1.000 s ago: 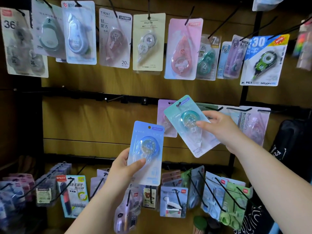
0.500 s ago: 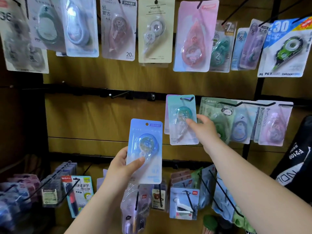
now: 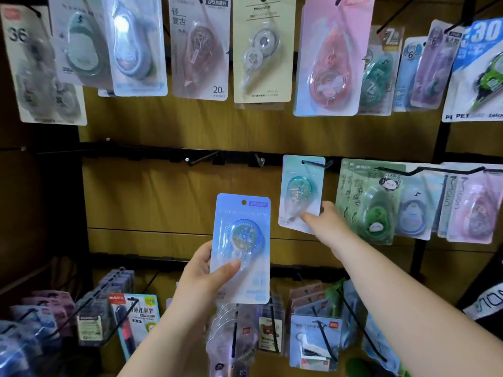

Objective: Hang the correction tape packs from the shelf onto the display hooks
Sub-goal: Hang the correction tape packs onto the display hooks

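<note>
Head view, nearest first: your left hand grips the blue pack by its lower half, thumb curled across the front and fingers behind. The card stands upright with its long axis vertical and its hang hole at the top. Further out, your right hand reaches to the lower right corner of the teal pack, one finger laid across its front. You cannot tell from here whether that hand pinches the corner or only touches it. The teal pack hangs slightly tilted on its hook, so that one looks done. On the rail behind, two hooks are bare: the short empty hook almost straight above the blue pack's hole, and the longer empty hook up and to the left. Your left hand is the nearer one to both. The coming move likely turns on lifting the blue pack straight up and away from you, hole leading, until it lines up with the tip of the short empty hook.
</note>
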`<action>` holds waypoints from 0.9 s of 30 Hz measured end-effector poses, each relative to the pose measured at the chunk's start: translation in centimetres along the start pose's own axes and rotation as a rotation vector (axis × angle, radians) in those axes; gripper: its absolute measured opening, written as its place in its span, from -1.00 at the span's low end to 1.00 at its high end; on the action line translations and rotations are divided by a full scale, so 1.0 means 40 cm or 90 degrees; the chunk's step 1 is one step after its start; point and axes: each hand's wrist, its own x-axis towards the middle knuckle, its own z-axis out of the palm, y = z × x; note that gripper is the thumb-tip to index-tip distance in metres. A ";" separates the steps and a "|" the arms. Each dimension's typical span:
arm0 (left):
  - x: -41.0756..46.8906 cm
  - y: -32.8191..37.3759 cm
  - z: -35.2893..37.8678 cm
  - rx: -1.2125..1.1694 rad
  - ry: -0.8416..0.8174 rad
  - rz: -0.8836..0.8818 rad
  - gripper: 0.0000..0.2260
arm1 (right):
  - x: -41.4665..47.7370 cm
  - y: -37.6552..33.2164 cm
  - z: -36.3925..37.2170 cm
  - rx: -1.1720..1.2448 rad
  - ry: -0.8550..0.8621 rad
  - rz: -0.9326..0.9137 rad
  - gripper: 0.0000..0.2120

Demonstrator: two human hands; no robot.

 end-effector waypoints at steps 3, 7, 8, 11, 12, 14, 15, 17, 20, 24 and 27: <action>-0.005 0.003 0.002 0.007 0.003 0.001 -0.80 | -0.023 -0.001 -0.010 -0.011 -0.062 0.031 -0.45; -0.019 0.018 0.011 0.007 -0.007 0.016 -0.79 | -0.059 -0.007 -0.017 0.010 0.015 -0.017 -0.45; -0.023 0.022 0.015 0.006 -0.011 0.020 -0.79 | -0.070 -0.012 -0.016 0.040 0.023 -0.030 -0.48; -0.035 0.036 0.031 0.016 -0.020 0.026 -0.77 | -0.116 -0.048 -0.018 0.173 -0.094 -0.064 -0.60; -0.039 0.041 0.036 0.019 -0.020 0.028 -0.77 | -0.132 -0.062 -0.020 0.206 -0.166 -0.074 -0.65; -0.044 0.054 0.042 0.011 -0.017 0.035 -0.76 | -0.159 -0.086 -0.023 0.234 -0.261 -0.109 -0.77; -0.047 0.062 0.045 -0.001 -0.018 0.038 -0.76 | -0.168 -0.097 -0.026 0.231 -0.273 -0.132 -0.82; -0.054 0.077 0.050 -0.022 -0.024 0.045 -0.76 | -0.177 -0.114 -0.033 0.207 -0.267 -0.162 -0.84; -0.062 0.092 0.058 -0.026 -0.034 0.049 -0.76 | -0.180 -0.132 -0.051 0.168 -0.245 -0.177 -0.82; -0.061 0.093 0.062 0.011 -0.022 0.047 -0.83 | -0.187 -0.142 -0.065 0.182 -0.216 -0.189 -0.79; -0.056 0.089 0.058 0.048 -0.016 0.028 -0.88 | -0.186 -0.158 -0.073 0.196 -0.186 -0.200 -0.79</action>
